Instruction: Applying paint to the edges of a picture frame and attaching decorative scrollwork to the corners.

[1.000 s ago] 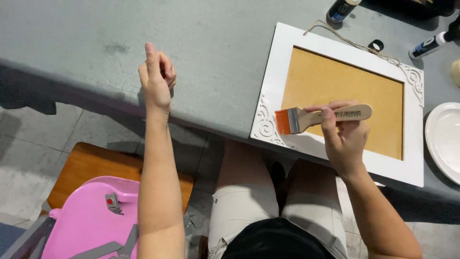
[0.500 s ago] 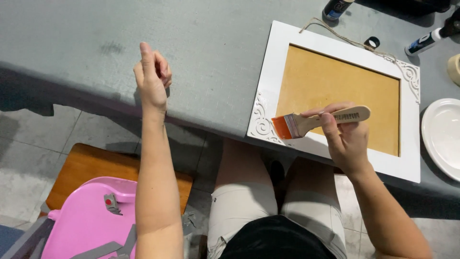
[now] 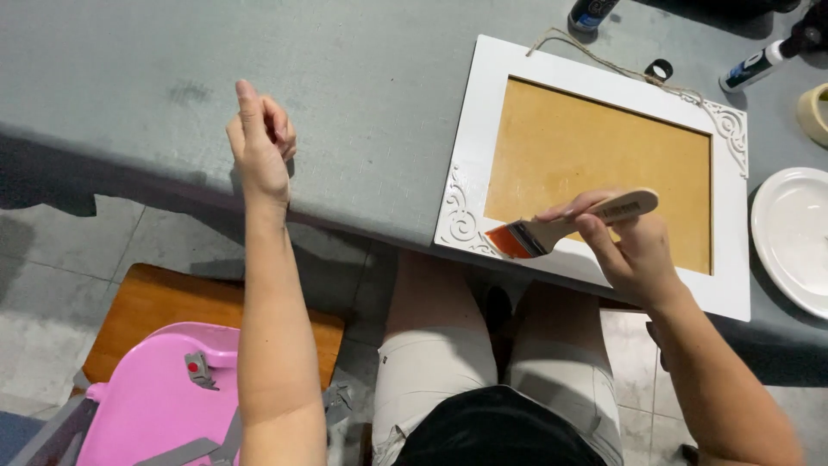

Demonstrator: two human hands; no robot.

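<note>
A white ornate picture frame (image 3: 473,155) with a tan board inside lies flat on the grey table (image 3: 362,86). My right hand (image 3: 634,250) grips the wooden handle of a flat paintbrush (image 3: 539,235), whose orange bristles touch the frame's near edge beside the scrolled corner. My left hand (image 3: 261,142) hovers over the table's near edge to the left, fingers loosely curled with the index finger raised, holding nothing.
A white plate (image 3: 793,237) sits right of the frame. A roll of tape (image 3: 812,112), a marker (image 3: 763,62) and a dark bottle (image 3: 589,13) lie at the far edge. A wooden stool (image 3: 155,302) with a pink bag (image 3: 155,397) stands below left.
The brush has slid a little left and down along the frame's near edge. My left hand stays raised in about the same spot.
</note>
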